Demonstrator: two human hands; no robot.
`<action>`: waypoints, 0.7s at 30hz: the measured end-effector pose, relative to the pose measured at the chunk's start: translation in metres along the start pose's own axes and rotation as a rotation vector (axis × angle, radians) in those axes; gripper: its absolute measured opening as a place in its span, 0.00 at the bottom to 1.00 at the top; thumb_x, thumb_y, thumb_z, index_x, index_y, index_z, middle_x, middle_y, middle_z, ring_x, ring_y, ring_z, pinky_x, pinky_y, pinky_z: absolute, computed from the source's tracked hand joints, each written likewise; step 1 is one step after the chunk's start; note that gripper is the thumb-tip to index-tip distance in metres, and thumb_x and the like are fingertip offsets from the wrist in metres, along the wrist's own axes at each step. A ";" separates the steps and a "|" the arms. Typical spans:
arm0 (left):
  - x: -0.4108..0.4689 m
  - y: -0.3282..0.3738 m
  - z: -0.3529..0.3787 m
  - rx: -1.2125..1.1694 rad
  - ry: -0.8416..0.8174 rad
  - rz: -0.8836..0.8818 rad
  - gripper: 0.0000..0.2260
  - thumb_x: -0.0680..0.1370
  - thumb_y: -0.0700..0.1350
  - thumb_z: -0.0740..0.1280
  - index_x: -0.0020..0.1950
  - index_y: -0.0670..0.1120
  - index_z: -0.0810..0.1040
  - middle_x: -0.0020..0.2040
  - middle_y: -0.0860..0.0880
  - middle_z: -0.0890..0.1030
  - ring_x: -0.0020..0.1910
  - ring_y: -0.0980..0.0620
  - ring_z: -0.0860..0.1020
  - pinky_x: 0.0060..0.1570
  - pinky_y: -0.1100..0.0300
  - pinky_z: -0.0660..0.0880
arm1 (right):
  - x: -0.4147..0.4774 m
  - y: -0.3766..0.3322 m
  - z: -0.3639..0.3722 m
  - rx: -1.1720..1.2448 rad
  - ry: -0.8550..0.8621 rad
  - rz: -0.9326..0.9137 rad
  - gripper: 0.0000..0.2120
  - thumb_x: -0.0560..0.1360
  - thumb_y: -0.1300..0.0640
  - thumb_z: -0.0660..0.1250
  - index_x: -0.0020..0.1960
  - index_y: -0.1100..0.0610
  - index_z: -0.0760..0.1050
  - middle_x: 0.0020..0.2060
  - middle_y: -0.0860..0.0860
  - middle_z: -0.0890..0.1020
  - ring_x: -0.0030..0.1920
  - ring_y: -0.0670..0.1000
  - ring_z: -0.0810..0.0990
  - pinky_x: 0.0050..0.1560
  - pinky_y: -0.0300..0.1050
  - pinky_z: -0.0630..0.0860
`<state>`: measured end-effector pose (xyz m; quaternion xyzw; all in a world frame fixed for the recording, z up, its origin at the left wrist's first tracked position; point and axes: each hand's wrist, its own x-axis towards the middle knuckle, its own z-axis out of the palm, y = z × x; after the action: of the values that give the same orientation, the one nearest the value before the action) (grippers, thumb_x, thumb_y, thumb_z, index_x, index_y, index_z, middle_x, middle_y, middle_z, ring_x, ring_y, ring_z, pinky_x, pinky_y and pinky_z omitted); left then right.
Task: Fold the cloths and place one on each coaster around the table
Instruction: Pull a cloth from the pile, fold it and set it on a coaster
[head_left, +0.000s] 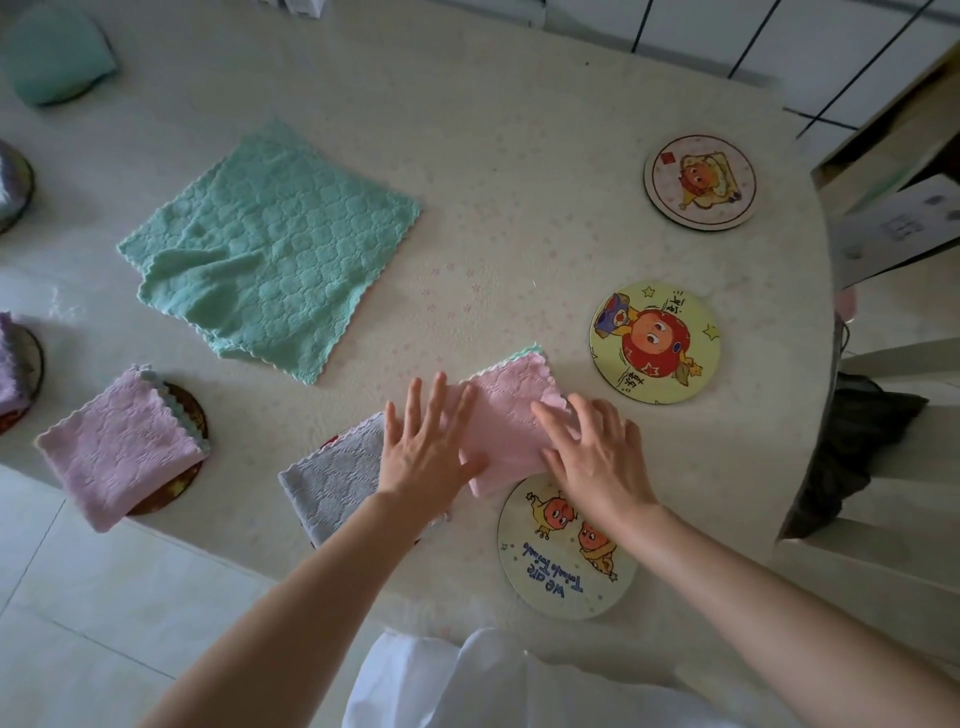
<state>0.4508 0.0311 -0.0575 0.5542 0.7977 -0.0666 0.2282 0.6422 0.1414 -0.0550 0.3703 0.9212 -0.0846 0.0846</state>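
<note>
Pink folded fleece cloth (511, 415): lies on the table at 5 o'clock from the middle of the view, under both hands. A mint-green scalloped edge shows along its 12 o'clock side. Its near corner reaches the rim of the nearest coaster.
Left hand (428, 447): flat, fingers straight and spread, pressing the 9 o'clock side of the pink cloth. It grips nothing.
Right hand (597, 452): flat, fingers spread and only slightly bent, pressing the 3 o'clock side of the pink cloth. It grips nothing.
Round yellow coaster lettered "we are" (561, 561): at 5 o'clock, at the near table edge, partly under the right wrist.
Round yellow coaster with a red-haired figure (654, 343): at 3 o'clock, bare, just beside the pink cloth.
Round pale pink coaster (700, 181): at 2 o'clock, bare.
Grey folded cloth (337, 483): at 7 o'clock, beside the left hand, its far corner under the palm.
Lilac folded cloth (122, 447): at 8 o'clock, resting on a dark round coaster (189, 410).
Mint-green quilted cloth (270, 244): at 10 o'clock, spread open, rumpled along its near side.
Mint-green folded cloth (52, 52): at 11 o'clock, far corner of the view.
Table (519, 104): pale, speckled, with a rounded edge at 3 o'clock.
</note>
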 end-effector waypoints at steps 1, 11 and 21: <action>-0.001 -0.003 0.001 -0.010 -0.006 -0.013 0.42 0.74 0.69 0.55 0.76 0.55 0.32 0.76 0.45 0.33 0.74 0.40 0.34 0.71 0.39 0.37 | -0.005 0.003 0.001 -0.003 0.011 0.012 0.23 0.76 0.47 0.60 0.70 0.46 0.63 0.61 0.57 0.72 0.58 0.58 0.72 0.49 0.55 0.74; 0.021 -0.006 -0.021 -0.191 0.277 -0.046 0.18 0.77 0.50 0.65 0.66 0.47 0.72 0.64 0.48 0.75 0.65 0.44 0.68 0.66 0.50 0.62 | -0.004 0.006 -0.007 0.376 -0.065 0.309 0.21 0.76 0.49 0.63 0.64 0.57 0.66 0.55 0.54 0.76 0.52 0.56 0.74 0.48 0.53 0.75; 0.049 -0.007 -0.044 -0.288 -0.042 -0.310 0.15 0.75 0.50 0.65 0.58 0.45 0.77 0.57 0.43 0.75 0.61 0.41 0.65 0.58 0.49 0.68 | 0.020 0.003 -0.019 0.708 -0.271 0.495 0.13 0.71 0.54 0.67 0.51 0.61 0.75 0.46 0.56 0.79 0.45 0.56 0.78 0.43 0.47 0.77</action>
<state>0.4176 0.0862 -0.0410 0.3849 0.8698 0.0024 0.3086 0.6284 0.1616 -0.0409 0.5709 0.6999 -0.4195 0.0903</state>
